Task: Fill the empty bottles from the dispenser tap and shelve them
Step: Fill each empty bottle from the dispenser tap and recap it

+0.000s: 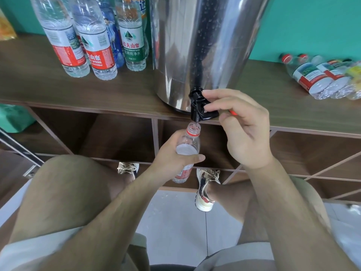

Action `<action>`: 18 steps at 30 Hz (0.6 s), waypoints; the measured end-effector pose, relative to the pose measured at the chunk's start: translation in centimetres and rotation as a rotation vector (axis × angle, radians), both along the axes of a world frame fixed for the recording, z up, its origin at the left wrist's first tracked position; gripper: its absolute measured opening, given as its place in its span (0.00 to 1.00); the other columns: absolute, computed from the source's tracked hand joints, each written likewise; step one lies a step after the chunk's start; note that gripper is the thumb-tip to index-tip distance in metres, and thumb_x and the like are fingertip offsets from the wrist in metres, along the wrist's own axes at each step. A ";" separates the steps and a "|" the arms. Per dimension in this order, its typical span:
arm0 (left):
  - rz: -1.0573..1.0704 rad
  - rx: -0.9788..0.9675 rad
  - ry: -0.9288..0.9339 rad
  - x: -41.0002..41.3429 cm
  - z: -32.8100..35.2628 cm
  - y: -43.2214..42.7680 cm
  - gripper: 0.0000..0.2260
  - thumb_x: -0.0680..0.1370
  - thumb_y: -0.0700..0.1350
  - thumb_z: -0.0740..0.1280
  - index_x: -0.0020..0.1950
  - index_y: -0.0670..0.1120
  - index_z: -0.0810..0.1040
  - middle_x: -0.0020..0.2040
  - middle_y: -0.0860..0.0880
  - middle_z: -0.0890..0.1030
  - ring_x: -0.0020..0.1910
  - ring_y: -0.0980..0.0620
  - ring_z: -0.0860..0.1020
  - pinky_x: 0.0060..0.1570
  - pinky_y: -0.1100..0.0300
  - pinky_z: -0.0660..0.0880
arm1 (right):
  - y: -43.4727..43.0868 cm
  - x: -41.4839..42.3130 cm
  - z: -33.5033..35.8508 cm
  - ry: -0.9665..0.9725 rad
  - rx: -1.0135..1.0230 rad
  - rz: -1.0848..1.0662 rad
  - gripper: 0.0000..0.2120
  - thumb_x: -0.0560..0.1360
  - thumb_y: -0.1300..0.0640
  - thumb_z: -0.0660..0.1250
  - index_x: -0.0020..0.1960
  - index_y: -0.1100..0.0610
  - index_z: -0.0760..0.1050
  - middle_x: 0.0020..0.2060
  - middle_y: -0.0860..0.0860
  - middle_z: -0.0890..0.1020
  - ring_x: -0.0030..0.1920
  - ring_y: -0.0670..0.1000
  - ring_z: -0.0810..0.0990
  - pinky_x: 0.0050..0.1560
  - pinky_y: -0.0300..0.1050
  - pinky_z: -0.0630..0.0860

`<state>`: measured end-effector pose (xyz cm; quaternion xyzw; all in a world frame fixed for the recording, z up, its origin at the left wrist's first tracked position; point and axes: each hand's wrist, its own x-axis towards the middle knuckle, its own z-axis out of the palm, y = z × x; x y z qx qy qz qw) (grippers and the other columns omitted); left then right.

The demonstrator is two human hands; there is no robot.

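Left grip (pixel 172 153) wraps bottle (pixel 188 145); right grip (pixel 240 130) pinches tap (pixel 201 106).

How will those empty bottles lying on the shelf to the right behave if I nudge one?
The lying bottles look empty and thin-walled, so probably very light and easily dented. Round and on their sides on the shelf top, they may roll; packed together, one could shift the others.

The dispenser (pixel 203 45) and the upright bottles (pixel 91 42) beside it are cut off by the top edge, so their tops cannot be seen. The right hand (pixel 240 126) hides most of a red thing (pixel 233 112) behind its fingers. The left hand (pixel 173 153) covers the held bottle's (pixel 188 145) middle, and the lying bottles (pixel 320 77) run off the right edge, blurred
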<state>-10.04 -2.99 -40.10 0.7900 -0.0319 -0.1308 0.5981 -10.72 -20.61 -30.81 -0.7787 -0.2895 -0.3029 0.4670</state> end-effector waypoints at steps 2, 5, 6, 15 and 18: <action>-0.001 0.007 -0.003 0.0 0.0 -0.1 0.30 0.71 0.52 0.81 0.65 0.65 0.67 0.56 0.61 0.77 0.55 0.56 0.78 0.47 0.66 0.73 | 0.0 0.0 0.1 0.007 0.004 -0.002 0.18 0.73 0.76 0.58 0.51 0.68 0.84 0.59 0.61 0.84 0.63 0.57 0.83 0.62 0.49 0.78; -0.004 0.017 -0.004 0.1 -0.2 -0.2 0.31 0.71 0.53 0.81 0.65 0.66 0.67 0.56 0.62 0.76 0.56 0.56 0.78 0.46 0.68 0.72 | -0.1 0.0 0.1 0.028 0.004 0.004 0.18 0.74 0.77 0.57 0.52 0.67 0.84 0.60 0.61 0.84 0.63 0.55 0.83 0.61 0.47 0.78; -0.003 0.020 -0.005 0.2 -0.3 -0.3 0.31 0.71 0.53 0.81 0.65 0.66 0.66 0.56 0.62 0.76 0.56 0.56 0.78 0.46 0.68 0.72 | -0.1 0.0 0.0 0.029 0.004 0.007 0.18 0.74 0.77 0.57 0.52 0.67 0.84 0.60 0.61 0.84 0.63 0.55 0.83 0.62 0.47 0.78; -0.004 0.032 -0.007 0.5 -0.6 -0.3 0.31 0.71 0.53 0.81 0.66 0.65 0.66 0.57 0.62 0.76 0.56 0.55 0.78 0.46 0.68 0.72 | -0.1 0.0 -0.1 0.035 0.014 0.017 0.18 0.75 0.77 0.57 0.53 0.66 0.83 0.60 0.61 0.83 0.64 0.56 0.82 0.62 0.47 0.78; -0.014 0.025 -0.009 0.6 -0.5 -0.3 0.31 0.71 0.52 0.81 0.66 0.65 0.66 0.56 0.62 0.76 0.56 0.56 0.77 0.45 0.68 0.71 | -0.2 -0.1 0.1 0.010 -0.027 0.000 0.19 0.73 0.77 0.58 0.54 0.65 0.84 0.60 0.60 0.84 0.64 0.56 0.82 0.61 0.47 0.78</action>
